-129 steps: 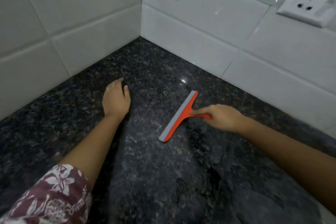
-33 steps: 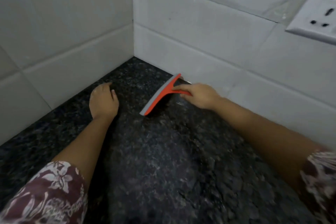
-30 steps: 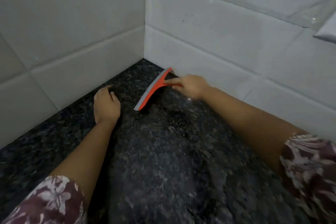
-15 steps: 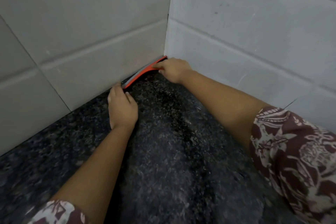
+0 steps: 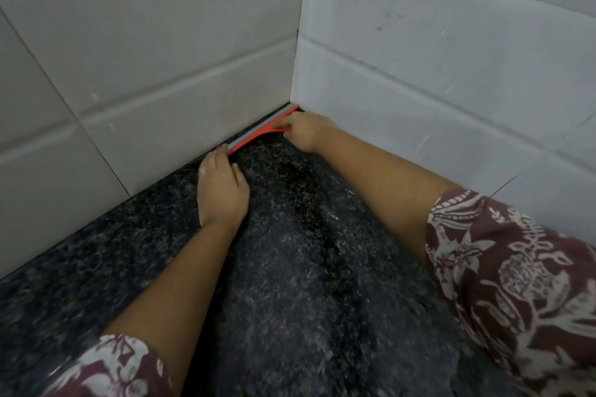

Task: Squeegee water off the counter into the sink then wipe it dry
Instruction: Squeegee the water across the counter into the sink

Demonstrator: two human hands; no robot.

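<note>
Squeegee (image 5: 258,131) sat along the wall base in the corner, my right hand (image 5: 304,134) clamped on its handle, left hand (image 5: 222,192) flat, fingers together, on the surface (image 5: 290,267); I judged a firm, even pull best.

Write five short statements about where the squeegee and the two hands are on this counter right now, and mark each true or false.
1. The squeegee lies along the foot of the left tiled wall, its far end in the corner. True.
2. The right hand holds the squeegee. True.
3. The left hand grips the squeegee handle. False: it rests flat on the counter, fingertips near the blade's near end.
4. A sink is in view. False: only the counter and tiled walls show.
5. The counter is dark speckled stone. True.
</note>
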